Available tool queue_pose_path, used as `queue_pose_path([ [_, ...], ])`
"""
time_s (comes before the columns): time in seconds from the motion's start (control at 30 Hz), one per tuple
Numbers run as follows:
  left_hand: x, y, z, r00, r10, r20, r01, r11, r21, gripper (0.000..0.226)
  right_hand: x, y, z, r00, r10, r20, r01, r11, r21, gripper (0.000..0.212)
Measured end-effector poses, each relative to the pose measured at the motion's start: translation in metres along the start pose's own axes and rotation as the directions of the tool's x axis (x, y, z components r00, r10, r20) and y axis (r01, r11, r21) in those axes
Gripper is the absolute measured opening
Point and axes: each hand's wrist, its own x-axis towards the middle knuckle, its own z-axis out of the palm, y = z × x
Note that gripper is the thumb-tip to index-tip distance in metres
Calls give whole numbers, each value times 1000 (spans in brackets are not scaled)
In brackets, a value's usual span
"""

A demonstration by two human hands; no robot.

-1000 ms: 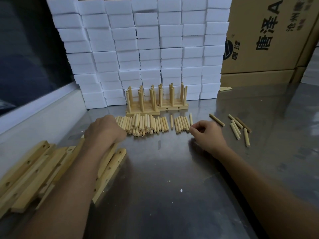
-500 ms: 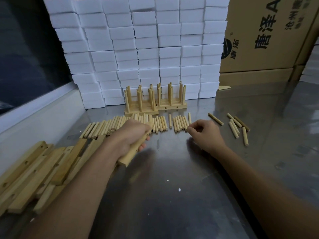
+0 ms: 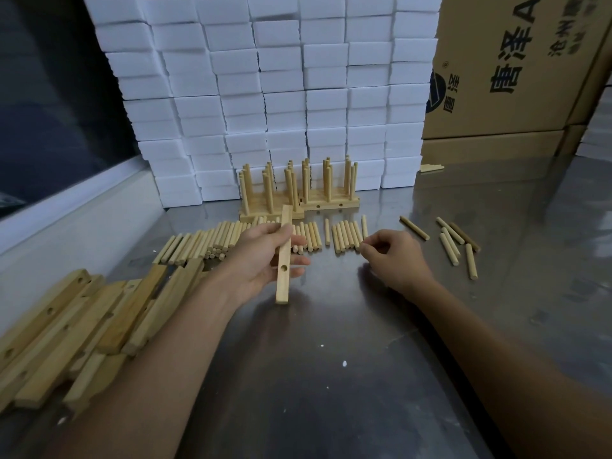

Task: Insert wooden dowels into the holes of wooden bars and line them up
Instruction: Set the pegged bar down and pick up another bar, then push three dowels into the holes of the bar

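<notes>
My left hand [image 3: 261,260] holds a wooden bar [image 3: 284,256] nearly upright above the metal table [image 3: 331,359]; a hole shows in the bar's lower half. My right hand [image 3: 394,256] rests on the table with curled fingers, its fingertips at the near ends of the loose dowels [image 3: 346,235]; whether it pinches one I cannot tell. A long row of dowels [image 3: 205,240] lies left of the held bar. Behind them stand finished bars with upright dowels [image 3: 298,190]. A heap of bare bars [image 3: 82,326] lies at the left.
Several scattered dowels [image 3: 457,243] lie to the right. A wall of white foam blocks [image 3: 265,94] closes the back, with cardboard boxes [image 3: 513,77] at the right. A white ledge [image 3: 66,220] runs along the left edge.
My left hand has lifted one bar from the left heap, carried it toward the middle and turned it nearly upright. My right hand has barely moved.
</notes>
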Motion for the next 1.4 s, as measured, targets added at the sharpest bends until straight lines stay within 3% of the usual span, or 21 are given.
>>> queue_pose_path([
  [0.13, -1, -8, 4, 1000, 12, 17, -11, 998, -66, 23, 0, 0, 0, 1000, 2, -11, -2, 1000, -7, 3],
  [0.27, -1, -25, 14, 999, -3, -54, -6, 986, -164, 30, -1, 0, 1, 1000, 7, -14, -7, 1000, -10, 3],
  [0.53, 3, -35, 18, 1000, 17, -19, -22, 955, -295, 19, -1, -4, 0, 1000, 16, -6, -16, 1000, -12, 6],
  [0.7, 3, -37, 19, 995, 66, -80, -84, 966, -245, 25, 0, -4, 2, 999, 15, -42, -17, 999, -43, 9],
  [0.87, 2, -38, 17, 983, 128, -132, -156, 960, -231, 30, 20, -3, -4, 915, 322, -243, -319, 946, 52, 28],
  [1.0, 3, -40, 15, 987, 108, -119, -133, 965, -228, 29, 35, -3, -6, 888, 390, -242, -416, 907, -63, 43],
  [1.1, 5, -40, 16, 991, 95, -94, -117, 958, -262, 22, 40, -6, 2, 926, 290, -241, -358, 877, -321, 54],
  [1.2, 7, -41, 15, 992, 86, -90, -107, 959, -262, 14, 39, -11, 14, 952, 183, -247, -295, 770, -566, 48],
  [1.3, 8, -42, 16, 990, 96, -100, -117, 965, -233, 11, 38, -11, 19, 956, 128, -263, -269, 738, -618, 36],
  [1.4, 9, -42, 18, 988, 103, -115, -126, 967, -219, 10, 36, -8, 18, 945, 152, -290, -295, 779, -553, 31],
])
